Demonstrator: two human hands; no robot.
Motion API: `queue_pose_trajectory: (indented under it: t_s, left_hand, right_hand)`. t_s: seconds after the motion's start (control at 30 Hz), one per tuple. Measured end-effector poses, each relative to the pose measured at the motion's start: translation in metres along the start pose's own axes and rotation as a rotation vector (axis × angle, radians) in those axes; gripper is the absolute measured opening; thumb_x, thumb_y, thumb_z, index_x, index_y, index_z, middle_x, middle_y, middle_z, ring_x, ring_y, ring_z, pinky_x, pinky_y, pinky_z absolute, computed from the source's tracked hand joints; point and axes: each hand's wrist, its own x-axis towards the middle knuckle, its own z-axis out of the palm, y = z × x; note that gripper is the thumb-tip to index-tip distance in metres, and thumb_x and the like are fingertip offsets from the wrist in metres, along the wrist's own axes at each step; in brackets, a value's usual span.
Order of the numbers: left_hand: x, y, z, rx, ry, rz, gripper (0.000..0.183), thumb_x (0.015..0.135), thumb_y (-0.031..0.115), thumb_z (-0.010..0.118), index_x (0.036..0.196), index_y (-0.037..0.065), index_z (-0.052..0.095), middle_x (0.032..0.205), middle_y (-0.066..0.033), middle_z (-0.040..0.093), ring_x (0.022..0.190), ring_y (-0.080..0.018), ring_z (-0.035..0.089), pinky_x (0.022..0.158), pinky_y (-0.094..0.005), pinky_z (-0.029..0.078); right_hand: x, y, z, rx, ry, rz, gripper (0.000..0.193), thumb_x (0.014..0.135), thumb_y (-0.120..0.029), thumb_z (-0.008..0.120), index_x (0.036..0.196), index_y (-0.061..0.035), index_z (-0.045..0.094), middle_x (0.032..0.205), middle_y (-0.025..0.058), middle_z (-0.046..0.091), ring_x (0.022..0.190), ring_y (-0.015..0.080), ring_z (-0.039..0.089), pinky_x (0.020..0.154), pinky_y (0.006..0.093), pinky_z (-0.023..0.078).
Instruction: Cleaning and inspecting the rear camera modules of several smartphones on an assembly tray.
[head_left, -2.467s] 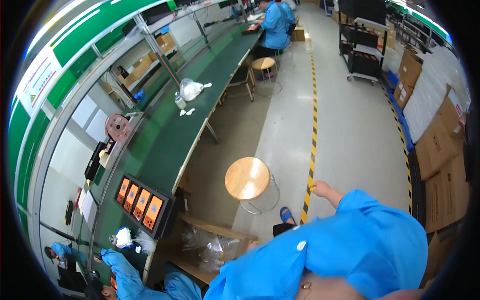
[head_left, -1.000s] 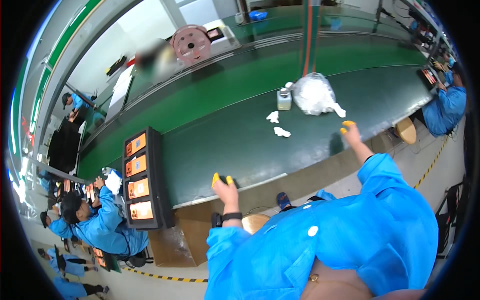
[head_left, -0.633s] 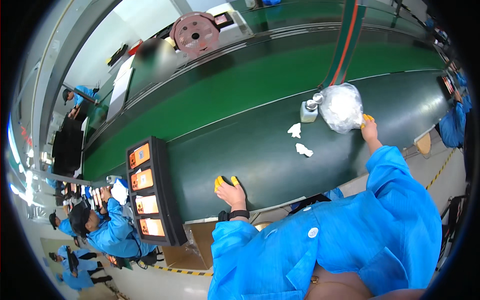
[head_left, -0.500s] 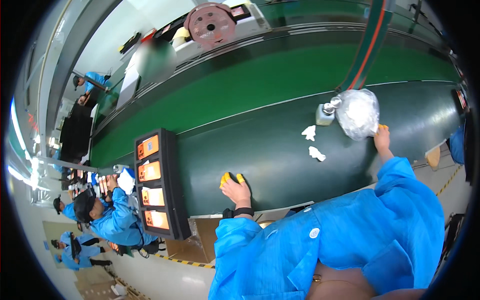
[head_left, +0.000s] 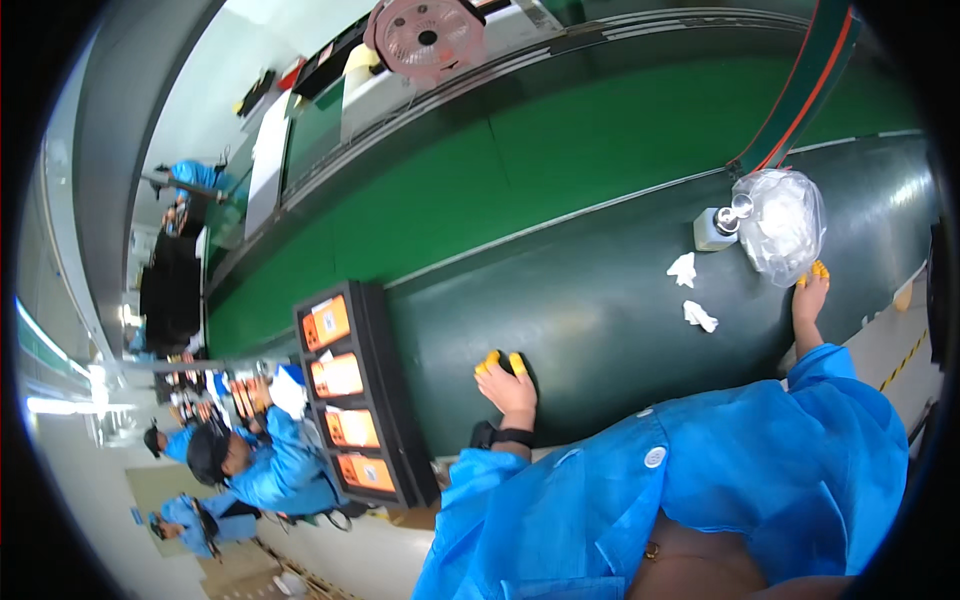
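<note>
My left hand (head_left: 508, 390) rests on the dark green worktop, fingers spread, holding nothing; yellow covers sit on its fingertips. To its left stands a black foam tray (head_left: 392, 400) with several orange boxes (head_left: 352, 428) in its slots. My right hand (head_left: 812, 295), also with yellow fingertip covers, lies at the lower right edge of a clear plastic bag (head_left: 782, 225) with white contents. Its fingers are stretched out and seem to touch the bag. A pump bottle (head_left: 714, 230) stands against the bag's left side. Two crumpled white tissues (head_left: 698, 316) lie between my hands, below the bottle.
A green conveyor belt (head_left: 600, 135) runs along the far side of the worktop. A dark strap with red stripes (head_left: 800, 90) hangs behind the bag. Beyond the belt is a pink fan (head_left: 428, 42). A co-worker in blue (head_left: 275, 460) sits left of the tray.
The whole view has shifted, so the tray, tissues, bottle, bag and both hands appear farther right. On the worktop, both hands stay in nearly the same places.
</note>
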Motion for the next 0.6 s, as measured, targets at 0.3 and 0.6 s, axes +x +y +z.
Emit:
queue_pose_trajectory:
  t_s: [0.3,0.6]
  left_hand:
    - [-0.030,-0.025,-0.019,-0.444,-0.142,0.409,0.029,0.068,0.015,0.062,0.093,0.002,0.055,0.091,-0.0150,0.055,0.083,-0.0336,0.050,0.073,-0.0421,0.038]
    - [-0.080,-0.151,0.032,-0.186,-1.262,-0.013,0.033,0.076,0.024,0.054,0.105,0.007,0.053,0.106,-0.0126,0.054,0.099,-0.0244,0.050,0.086,-0.0340,0.039]
  right_hand:
    - [0.001,0.051,0.042,0.097,0.223,0.060,0.030,0.074,-0.017,0.055,0.098,0.0000,0.054,0.105,0.0174,0.049,0.102,0.0319,0.045,0.087,0.0356,0.036]
    - [0.026,0.112,0.053,0.135,0.261,0.032,0.035,0.078,-0.015,0.048,0.109,0.0005,0.048,0.106,0.0172,0.048,0.097,0.0302,0.048,0.085,0.0343,0.036]
